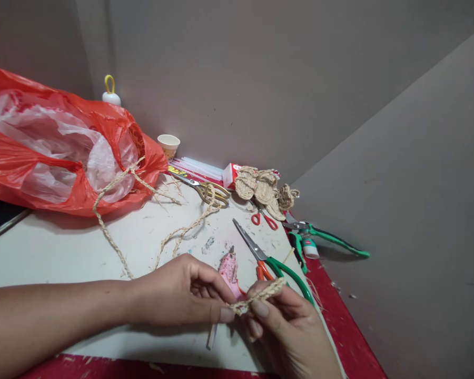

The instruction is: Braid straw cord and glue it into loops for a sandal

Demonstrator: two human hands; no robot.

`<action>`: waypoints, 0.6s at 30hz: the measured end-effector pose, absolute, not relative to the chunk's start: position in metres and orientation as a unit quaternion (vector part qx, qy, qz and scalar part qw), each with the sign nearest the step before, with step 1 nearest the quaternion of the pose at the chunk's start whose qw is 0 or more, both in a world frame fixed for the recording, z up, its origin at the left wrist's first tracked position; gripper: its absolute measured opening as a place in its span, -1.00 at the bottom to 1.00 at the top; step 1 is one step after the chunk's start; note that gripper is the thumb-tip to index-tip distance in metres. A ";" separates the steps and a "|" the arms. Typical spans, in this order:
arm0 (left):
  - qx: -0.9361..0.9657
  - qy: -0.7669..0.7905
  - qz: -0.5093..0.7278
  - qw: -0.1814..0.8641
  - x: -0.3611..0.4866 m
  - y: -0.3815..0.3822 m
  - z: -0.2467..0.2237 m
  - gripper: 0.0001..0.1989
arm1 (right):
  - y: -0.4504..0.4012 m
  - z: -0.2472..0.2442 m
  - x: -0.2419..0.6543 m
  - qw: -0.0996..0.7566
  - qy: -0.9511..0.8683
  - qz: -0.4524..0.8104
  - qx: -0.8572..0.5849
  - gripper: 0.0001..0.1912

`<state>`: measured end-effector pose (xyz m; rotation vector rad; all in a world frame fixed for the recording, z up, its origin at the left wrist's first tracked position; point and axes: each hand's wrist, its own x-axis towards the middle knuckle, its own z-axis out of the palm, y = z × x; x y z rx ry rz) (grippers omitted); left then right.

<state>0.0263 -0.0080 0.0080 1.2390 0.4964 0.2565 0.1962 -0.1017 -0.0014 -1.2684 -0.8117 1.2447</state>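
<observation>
A short stretch of braided straw cord point(263, 295) runs between my two hands above the white board. My left hand point(193, 292) pinches its left end between thumb and fingers. Thumb and index finger of my right hand point(288, 321) are closed on the cord near its other end. More braided cord point(112, 239) trails across the board behind my left wrist; whether it joins the held piece is hidden. Just behind my hands lies a pink hot glue gun point(229, 267) with a glue stick point(211, 337) poking out below. Scissors with green and orange handles point(256, 247) lie beside it.
A red plastic bag point(63, 142) fills the left. Along the back are a paper cup point(168, 146), white sticks point(201, 167), gold-handled scissors point(205, 189) and woven straw pieces point(256, 184). Red-handled scissors point(265, 218) and green pliers point(332, 238) lie at right by the grey wall point(411, 210).
</observation>
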 end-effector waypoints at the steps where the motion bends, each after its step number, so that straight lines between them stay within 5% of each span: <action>1: 0.578 0.233 0.115 0.774 0.026 -0.009 0.009 -0.80 | -0.102 -0.001 0.196 0.558 -0.346 0.529 -0.538 -0.76; 18: 0.758 0.199 0.245 0.571 0.026 -0.010 0.001 -0.82 | -0.103 0.003 0.183 0.551 -0.340 0.507 -0.569 -0.76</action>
